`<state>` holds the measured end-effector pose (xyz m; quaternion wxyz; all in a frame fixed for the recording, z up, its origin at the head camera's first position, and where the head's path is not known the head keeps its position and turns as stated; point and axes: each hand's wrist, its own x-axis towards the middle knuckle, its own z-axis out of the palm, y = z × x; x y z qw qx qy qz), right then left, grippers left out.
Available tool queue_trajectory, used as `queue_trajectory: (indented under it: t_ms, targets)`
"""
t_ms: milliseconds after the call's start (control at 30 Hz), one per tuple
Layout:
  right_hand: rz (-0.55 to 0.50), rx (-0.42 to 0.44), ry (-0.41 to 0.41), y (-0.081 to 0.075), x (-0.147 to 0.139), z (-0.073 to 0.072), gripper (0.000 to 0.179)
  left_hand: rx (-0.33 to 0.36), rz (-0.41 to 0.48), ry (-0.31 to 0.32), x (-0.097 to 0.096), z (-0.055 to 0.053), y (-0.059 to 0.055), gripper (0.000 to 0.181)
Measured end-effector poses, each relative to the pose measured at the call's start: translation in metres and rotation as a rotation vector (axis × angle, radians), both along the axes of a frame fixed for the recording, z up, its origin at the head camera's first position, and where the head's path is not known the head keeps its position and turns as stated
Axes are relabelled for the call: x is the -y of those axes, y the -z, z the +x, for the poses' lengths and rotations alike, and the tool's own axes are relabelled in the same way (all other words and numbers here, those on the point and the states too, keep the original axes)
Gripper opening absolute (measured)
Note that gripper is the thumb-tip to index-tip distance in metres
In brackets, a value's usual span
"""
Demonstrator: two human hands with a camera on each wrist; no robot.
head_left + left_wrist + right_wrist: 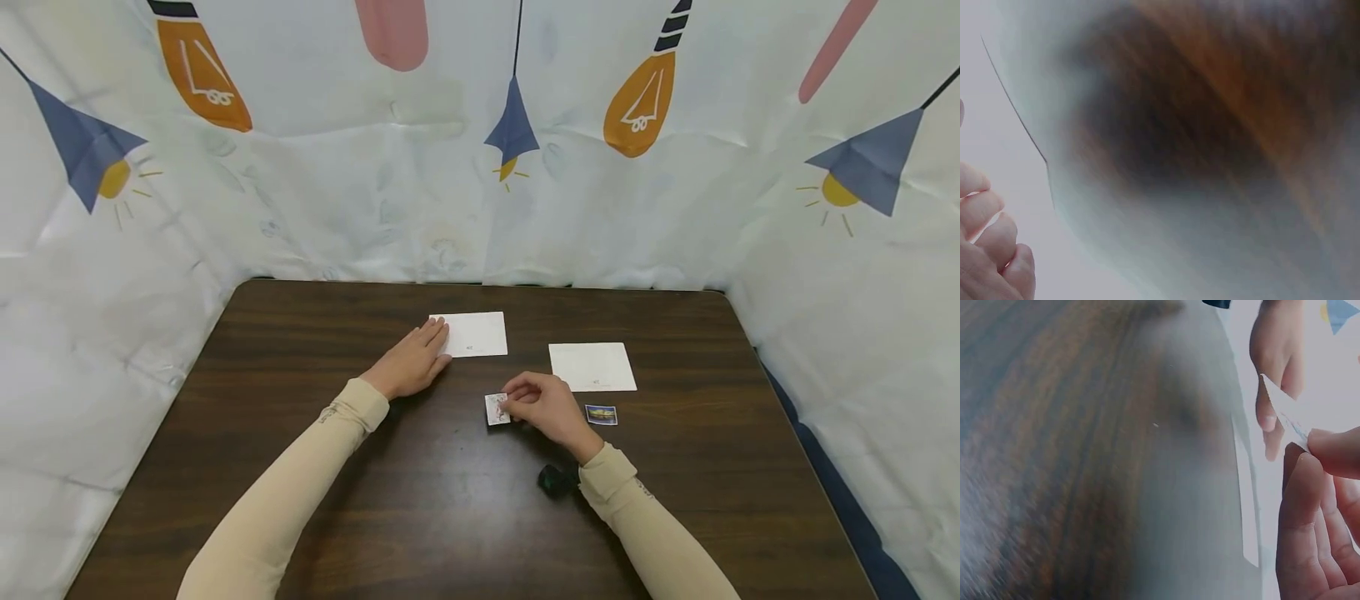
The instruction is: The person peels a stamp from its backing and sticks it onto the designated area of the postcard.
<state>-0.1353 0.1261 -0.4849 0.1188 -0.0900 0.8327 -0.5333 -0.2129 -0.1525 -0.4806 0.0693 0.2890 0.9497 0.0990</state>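
My left hand (411, 363) lies with its fingers stretched over the left end of a white sheet (478, 333) on the table. Fingers of that hand (997, 244) show at the lower left of the left wrist view. Between thumb and fingertips, my right hand (551, 410) pinches a small white card (495, 409) with a printed design on its face. The right wrist view has this card (1285, 412) tilted, gripped at its lower corner, with the left hand behind it. A second white sheet (594, 368) is just beyond the right hand.
A small picture card (602, 415) with a blue and yellow image lies right of the right hand. Near the right cuff is a small black object (555, 481). The brown table (405, 533) ends at a white printed curtain (450, 208) at the back and sides.
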Motion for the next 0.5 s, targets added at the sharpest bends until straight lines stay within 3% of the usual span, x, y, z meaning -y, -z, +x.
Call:
queue_trajectory:
  t_ms: [233, 500]
  targets:
    - [-0.033, 0.006, 0.014, -0.006, -0.007, -0.003, 0.018, -0.049, 0.114, 0.023, -0.003, 0.013, -0.003, 0.059]
    - [-0.110, 0.020, 0.019, -0.012, -0.012, -0.005, 0.021, 0.023, 0.301, -0.039, -0.016, 0.035, -0.007, 0.053]
